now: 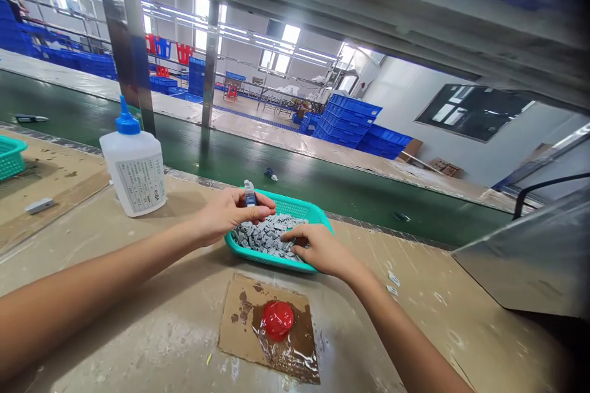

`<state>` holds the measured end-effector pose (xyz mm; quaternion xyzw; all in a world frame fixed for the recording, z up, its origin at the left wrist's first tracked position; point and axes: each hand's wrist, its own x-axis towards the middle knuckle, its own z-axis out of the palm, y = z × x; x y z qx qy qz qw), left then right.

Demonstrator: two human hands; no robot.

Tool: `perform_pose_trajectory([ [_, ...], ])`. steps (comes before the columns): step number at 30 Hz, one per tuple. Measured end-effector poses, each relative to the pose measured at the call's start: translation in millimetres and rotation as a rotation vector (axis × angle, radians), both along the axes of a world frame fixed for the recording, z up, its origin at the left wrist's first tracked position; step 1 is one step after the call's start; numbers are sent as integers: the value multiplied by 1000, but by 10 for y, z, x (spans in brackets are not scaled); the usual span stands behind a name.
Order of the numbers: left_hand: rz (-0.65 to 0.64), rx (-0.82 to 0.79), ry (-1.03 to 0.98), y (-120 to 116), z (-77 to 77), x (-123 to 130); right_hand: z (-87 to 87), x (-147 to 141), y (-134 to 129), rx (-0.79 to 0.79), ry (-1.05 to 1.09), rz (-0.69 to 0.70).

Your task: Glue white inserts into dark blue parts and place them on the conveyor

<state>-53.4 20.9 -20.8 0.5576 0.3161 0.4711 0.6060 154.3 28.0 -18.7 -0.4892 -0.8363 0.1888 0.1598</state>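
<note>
Between the thumb and fingers of my left hand (235, 215) is a small grey and dark blue part (249, 192), held upright over the left side of a green basket (318, 215). Many small grey pieces (267, 236) fill the basket. My right hand (318, 245) reaches over its right rim, thumb and fingers apart, fingertips touching the pieces; nothing can be made out between them. Nearer to me, a round red item (278, 319) sits on a wet cardboard square (237, 319).
A white bottle with a blue cap (138, 172) stands at left. Beyond the worktop runs a green belt (304, 166) carrying a small dark part (271, 174). Two loose pieces (393, 282) lie at right, near a metal panel (530, 258). Posts rise behind; a person sits far left.
</note>
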Motion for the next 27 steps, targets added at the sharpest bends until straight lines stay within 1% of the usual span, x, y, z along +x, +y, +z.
perform_pose_trajectory([
  [2, 20, -33, -19, 5, 8, 1, -8, -28, 45, -19, -11, 12],
  [6, 59, -247, -137, 90, 72, -21, 18, 3, 125, -43, 34, -19],
  [7, 66, -250, -98, 137, 89, -33, 30, 28, 135, -40, 58, -40],
  [9, 112, -147, 116, 273, 113, -67, 57, 88, 133, -27, 116, -84],
  [11, 200, -7, 379, 473, 121, -126, 85, 151, 96, -16, 172, -115],
  [12, 246, 39, 486, 594, 119, -169, 99, 182, 63, -18, 200, -126],
  [14, 340, 80, 635, 863, 106, -279, 127, 242, -28, -43, 287, -158],
  [17, 482, 133, 892, 1245, 54, -452, 167, 332, -199, -120, 482, -229],
  [19, 537, 127, 1042, 1429, 0, -508, 185, 395, -309, -158, 586, -267],
  [21, 574, 135, 1153, 1552, -57, -478, 187, 458, -400, -146, 643, -306],
  [23, 570, 213, 1210, 1641, -107, -365, 163, 516, -469, -79, 676, -360],
  [24, 540, 273, 1218, 1684, -129, -289, 141, 542, -497, -53, 696, -381],
  [25, 492, 335, 1217, 1729, -151, -209, 114, 566, -521, -47, 723, -397],
  [27, 379, 423, 1198, 1830, -198, -60, 46, 608, -561, -95, 795, -410],
])
